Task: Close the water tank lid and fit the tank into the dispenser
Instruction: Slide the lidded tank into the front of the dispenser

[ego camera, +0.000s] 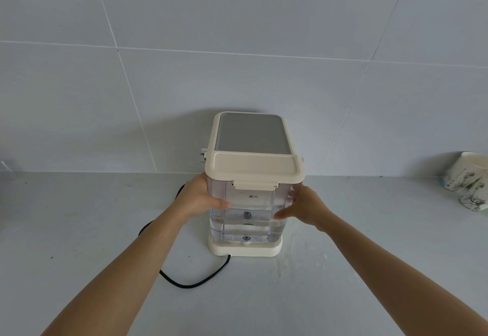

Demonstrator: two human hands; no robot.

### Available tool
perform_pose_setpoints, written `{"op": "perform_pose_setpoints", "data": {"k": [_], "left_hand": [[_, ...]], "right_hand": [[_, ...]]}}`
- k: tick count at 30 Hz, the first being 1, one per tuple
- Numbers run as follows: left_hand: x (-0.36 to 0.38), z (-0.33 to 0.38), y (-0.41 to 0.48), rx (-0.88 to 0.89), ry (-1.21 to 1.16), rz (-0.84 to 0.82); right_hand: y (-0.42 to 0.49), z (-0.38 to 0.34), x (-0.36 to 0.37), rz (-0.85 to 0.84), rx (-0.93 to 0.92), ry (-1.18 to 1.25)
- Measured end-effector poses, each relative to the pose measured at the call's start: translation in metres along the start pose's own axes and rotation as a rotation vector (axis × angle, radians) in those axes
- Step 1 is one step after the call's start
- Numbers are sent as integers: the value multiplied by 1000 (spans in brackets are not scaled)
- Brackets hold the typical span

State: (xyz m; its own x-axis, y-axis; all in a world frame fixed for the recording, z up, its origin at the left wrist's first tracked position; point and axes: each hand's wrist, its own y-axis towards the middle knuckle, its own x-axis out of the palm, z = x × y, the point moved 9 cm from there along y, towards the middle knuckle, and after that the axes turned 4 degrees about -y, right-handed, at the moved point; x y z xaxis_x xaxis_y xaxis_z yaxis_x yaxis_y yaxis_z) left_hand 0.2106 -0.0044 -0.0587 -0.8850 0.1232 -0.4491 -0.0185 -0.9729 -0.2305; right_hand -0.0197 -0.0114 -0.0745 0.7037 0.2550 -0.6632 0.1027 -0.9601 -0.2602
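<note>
the water dispenser (pixel 250 134) stands at the middle of the grey desk (pixel 79 230), close to the tiled wall (pixel 184 45) at 12 o'clock. it is cream with a grey flat top.

the clear water tank (pixel 248 216) sits at the near side of the dispenser, at its 6 o'clock. its bottom rests on the cream base (pixel 245 249) of the dispenser. there is some water low down in the tank. the cream tank lid (pixel 254 168) lies flat and shut on top of the tank, and its small flap hangs down at the front.

the left hand (pixel 198 198) holds the tank at its 9 o'clock side. its fingers (pixel 220 205) wrap onto the front of the clear wall. the right hand (pixel 306 208) holds the tank at its 3 o'clock side, and its fingers (pixel 282 214) press on the front corner. so both hands grip the tank, one on each side.

a black cord (pixel 195 281) comes out from under the base and curls on the desk toward 7 o'clock, then runs back behind the left arm.

two paper cups (pixel 467 179) with a grey leaf print lie near the wall at 3 o'clock, well apart from the dispenser. small wet spots (pixel 285 261) show on the desk just beside the base at 5 o'clock.
</note>
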Motion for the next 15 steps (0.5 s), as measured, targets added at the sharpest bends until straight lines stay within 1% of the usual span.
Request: {"op": "perform_pose_setpoints", "data": {"k": [15], "left_hand": [[2,-5,-2,30,54,-9]], "right_hand": [[-3,2,6,-23,16,25]]}}
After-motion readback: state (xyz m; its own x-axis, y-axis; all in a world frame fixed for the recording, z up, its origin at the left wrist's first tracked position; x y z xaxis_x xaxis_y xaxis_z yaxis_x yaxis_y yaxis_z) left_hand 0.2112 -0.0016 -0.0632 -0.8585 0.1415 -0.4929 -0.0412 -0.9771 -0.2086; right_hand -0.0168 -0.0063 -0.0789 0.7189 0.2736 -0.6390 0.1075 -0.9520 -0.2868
